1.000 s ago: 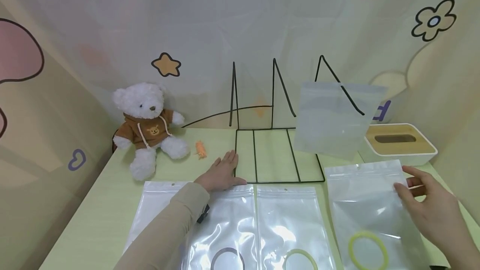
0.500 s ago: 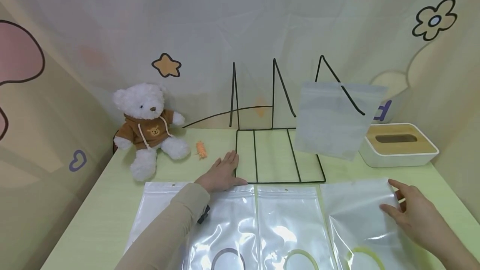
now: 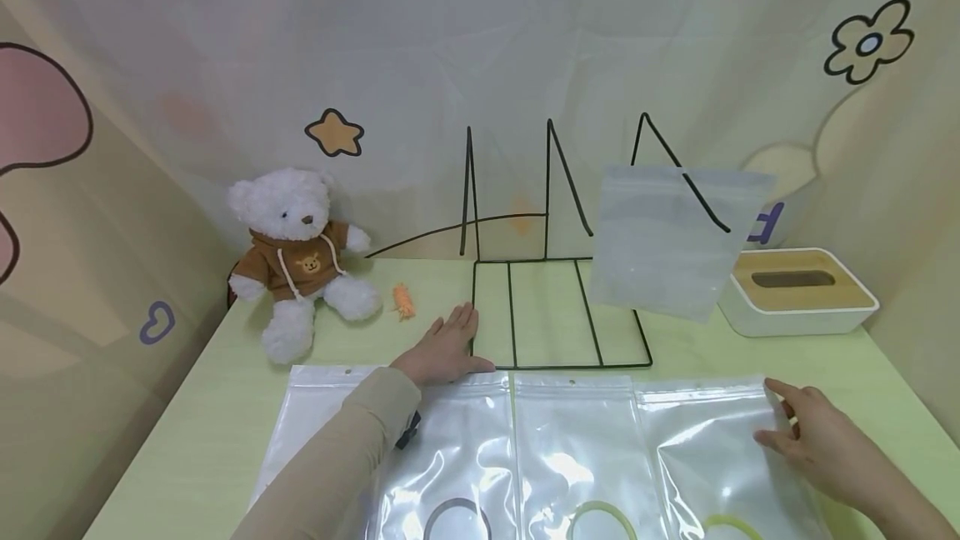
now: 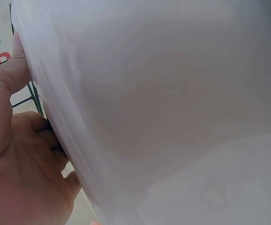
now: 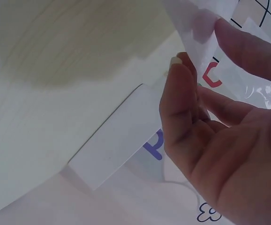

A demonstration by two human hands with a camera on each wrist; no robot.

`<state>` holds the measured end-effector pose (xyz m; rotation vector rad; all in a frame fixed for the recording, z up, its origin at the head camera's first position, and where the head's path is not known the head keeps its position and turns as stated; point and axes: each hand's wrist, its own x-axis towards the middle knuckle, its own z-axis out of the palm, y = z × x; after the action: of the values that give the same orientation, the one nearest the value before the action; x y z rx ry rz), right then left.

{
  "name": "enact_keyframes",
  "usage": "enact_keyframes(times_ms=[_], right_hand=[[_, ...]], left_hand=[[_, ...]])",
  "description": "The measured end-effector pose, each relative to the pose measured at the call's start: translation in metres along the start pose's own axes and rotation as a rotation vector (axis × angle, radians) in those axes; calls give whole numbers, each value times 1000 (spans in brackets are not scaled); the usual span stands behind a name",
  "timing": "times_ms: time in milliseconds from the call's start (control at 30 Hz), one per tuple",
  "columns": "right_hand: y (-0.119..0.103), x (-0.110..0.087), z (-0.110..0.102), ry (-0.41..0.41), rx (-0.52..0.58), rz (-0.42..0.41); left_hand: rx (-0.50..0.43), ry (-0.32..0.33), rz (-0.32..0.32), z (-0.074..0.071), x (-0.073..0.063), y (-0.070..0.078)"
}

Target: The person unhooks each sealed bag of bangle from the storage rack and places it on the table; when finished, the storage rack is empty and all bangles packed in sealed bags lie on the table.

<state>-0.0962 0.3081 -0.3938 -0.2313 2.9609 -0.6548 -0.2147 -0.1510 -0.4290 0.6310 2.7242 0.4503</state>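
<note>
Clear zip bags lie in a row along the front of the table. My left hand (image 3: 441,348) rests with fingers extended near the top edge of the second bag (image 3: 450,448), its fingertips by the black wire rack (image 3: 558,367). At the right end, my right hand (image 3: 821,444) pinches the upper right corner of a zip bag (image 3: 705,432) holding a yellow-green ring (image 3: 733,521). Beside it, the third bag (image 3: 573,432) contains another yellow-green ring (image 3: 606,507), and a greyish ring (image 3: 453,503) shows in the second. The left forearm partly covers the leftmost bag (image 3: 318,390).
From the rack's right hook hangs a translucent zip bag (image 3: 667,252). A white tissue box (image 3: 798,319) with a wooden lid stands at the back right. On the back left sit a teddy bear (image 3: 288,265) and a small orange item (image 3: 403,302).
My right hand has moved left and toward me, bringing the rightmost bag down flatter against the third bag. The left hand has stayed in place.
</note>
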Motion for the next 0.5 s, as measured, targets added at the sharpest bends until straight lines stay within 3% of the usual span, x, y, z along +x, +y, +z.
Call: enact_keyframes(times_ms=[267, 500], right_hand=[[2, 1, 2, -59, -51, 14], [8, 4, 4, -88, -27, 15]], left_hand=[[3, -9, 6, -2, -2, 3], [-1, -5, 8, -3, -3, 3]])
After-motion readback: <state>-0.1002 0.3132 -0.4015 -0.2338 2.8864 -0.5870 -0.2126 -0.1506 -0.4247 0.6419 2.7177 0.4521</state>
